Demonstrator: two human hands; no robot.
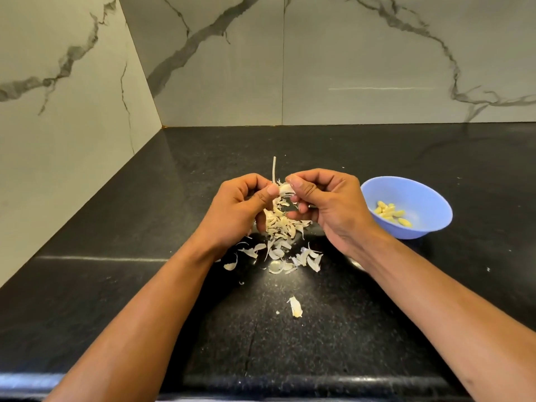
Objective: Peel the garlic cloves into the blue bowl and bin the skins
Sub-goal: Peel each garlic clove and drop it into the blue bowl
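lone skin scrap (295,306), lower centre of bench (87,300). skins (280,242), heaped mid-frame under the hands so peelings drop together for binning. left hand (235,211) and right hand (330,204), each grip pinching the garlic clove (285,188), apparently half-peeled. blue bowl (429,204), centre right beside the right hand, holds peeled cloves (391,216).

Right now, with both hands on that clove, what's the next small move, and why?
Probably pull the loosened skin off: left hand and right hand pinch a part-peeled garlic clove above the skin pile. Then drop it in the blue bowl.
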